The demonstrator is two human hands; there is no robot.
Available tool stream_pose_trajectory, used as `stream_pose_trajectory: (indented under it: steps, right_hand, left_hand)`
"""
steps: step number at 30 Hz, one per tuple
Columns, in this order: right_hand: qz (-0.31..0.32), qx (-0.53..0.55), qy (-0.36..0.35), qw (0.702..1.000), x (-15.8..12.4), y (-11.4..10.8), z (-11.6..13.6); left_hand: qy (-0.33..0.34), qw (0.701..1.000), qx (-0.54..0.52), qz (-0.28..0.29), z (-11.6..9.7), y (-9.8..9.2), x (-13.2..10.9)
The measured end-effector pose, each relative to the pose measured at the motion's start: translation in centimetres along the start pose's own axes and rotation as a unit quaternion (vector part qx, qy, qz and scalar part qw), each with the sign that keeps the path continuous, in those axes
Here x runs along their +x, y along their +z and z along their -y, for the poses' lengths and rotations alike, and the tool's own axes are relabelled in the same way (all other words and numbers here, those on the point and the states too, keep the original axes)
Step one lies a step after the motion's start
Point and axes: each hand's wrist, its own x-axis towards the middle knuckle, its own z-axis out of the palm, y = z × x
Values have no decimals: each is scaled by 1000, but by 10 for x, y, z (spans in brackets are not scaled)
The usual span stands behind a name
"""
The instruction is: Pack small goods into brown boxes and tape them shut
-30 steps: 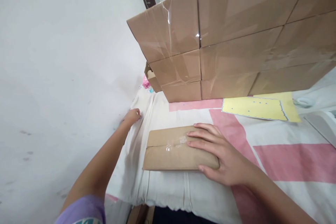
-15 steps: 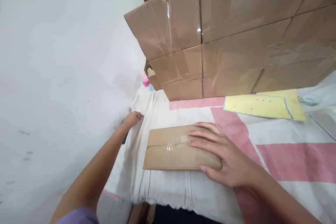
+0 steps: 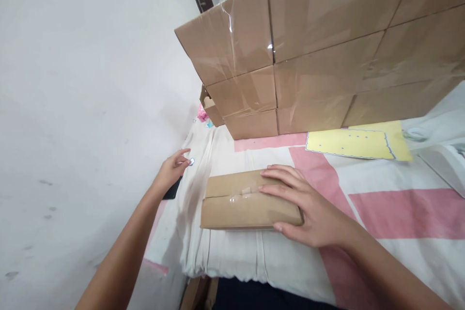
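Note:
A small closed cardboard box (image 3: pixel 236 210) with clear tape over its top seam lies on the bed sheet. My right hand (image 3: pixel 301 203) grips its right end, fingers over the top and thumb at the near side. Off to the left, beside the wall, my left hand (image 3: pixel 172 172) holds a small white piece with a dark outline (image 3: pixel 192 161), which looks like a sticker, at its thumb and fingertips. The index finger is stretched out above it. Just below that hand lies a flat black object (image 3: pixel 172 190), partly covered by the wrist.
A large structure of taped cardboard boxes (image 3: pixel 312 77) stands behind. Before it lie yellow paper sheets (image 3: pixel 348 144) and, to the right, a tape roll (image 3: pixel 416 134) and a white object (image 3: pixel 443 164). A pink item (image 3: pixel 202 113) sits near the wall (image 3: pixel 90 82).
My left hand has drawn back toward me and left, with the small white piece at its fingertips now plainer to see. My right hand stays on the box, which is tilted slightly.

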Motion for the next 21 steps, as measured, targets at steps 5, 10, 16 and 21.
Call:
stream_pose_trajectory:
  steps: [5,10,16,21]
  right_hand:
    - [-34,45,-4,998,0,-9,13]
    - [-60,31,8,998,0,-5,10]
    - [-77,13,-9,997,0,2,0]
    - [-71,11,-4,997,-1,0,-1]
  left_hand:
    - [78,995,38,-52,-58,-8,-61]
    - [27,997,65,-38,-43,3,-30]
    - [-100,992,36,63,25,41,29]
    - [-144,986,34,74,59,57,31]
